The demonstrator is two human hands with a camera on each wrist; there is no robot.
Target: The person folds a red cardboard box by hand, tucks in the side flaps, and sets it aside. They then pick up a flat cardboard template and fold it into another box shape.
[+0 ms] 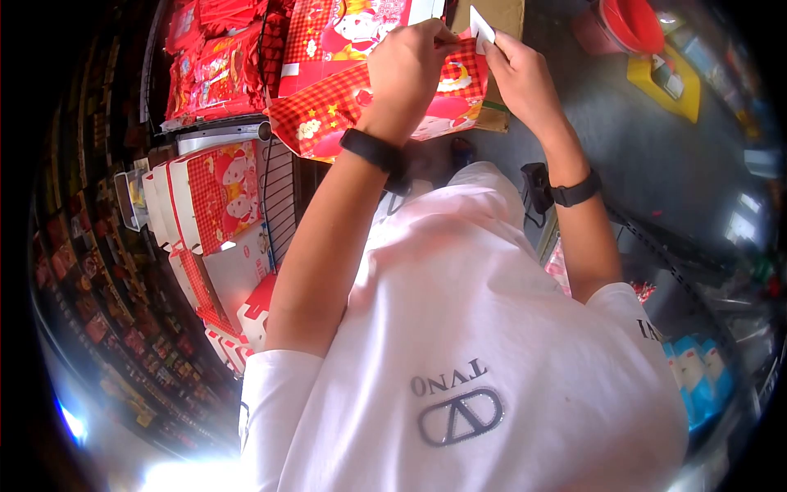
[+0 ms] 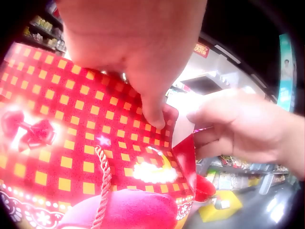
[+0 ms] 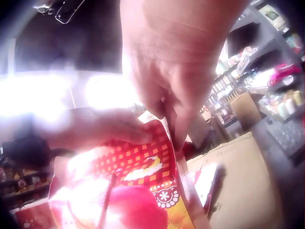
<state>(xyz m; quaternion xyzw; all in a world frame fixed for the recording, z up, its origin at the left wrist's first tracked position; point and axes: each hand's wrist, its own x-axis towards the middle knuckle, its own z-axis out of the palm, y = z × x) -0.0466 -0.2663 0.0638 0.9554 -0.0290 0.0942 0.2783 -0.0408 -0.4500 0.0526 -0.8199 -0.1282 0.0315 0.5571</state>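
Note:
A red-and-yellow checked cardboard gift box (image 1: pixel 316 119) with cartoon prints is in front of the person, at the top of the head view. Its panel fills much of the left wrist view, showing a printed bow (image 2: pixel 31 129) and cord. My left hand (image 1: pixel 404 78) grips the panel's upper edge near the right corner, one digit pressed along the checked face. At that same corner my right hand (image 1: pixel 522 82) pinches a white-backed flap (image 1: pixel 481 31) between thumb and fingers. In the right wrist view, that hand's fingers (image 3: pixel 177 129) reach down along the box's side edge.
Red packets (image 1: pixel 220 70) lie on a rack at upper left. Below it are more printed boxes (image 1: pixel 221 197) beside a wire rack (image 1: pixel 281 193). A red bucket (image 1: pixel 631 29) and yellow object (image 1: pixel 668 86) stand at right. Brown cardboard (image 3: pixel 238 186) sits beside the box.

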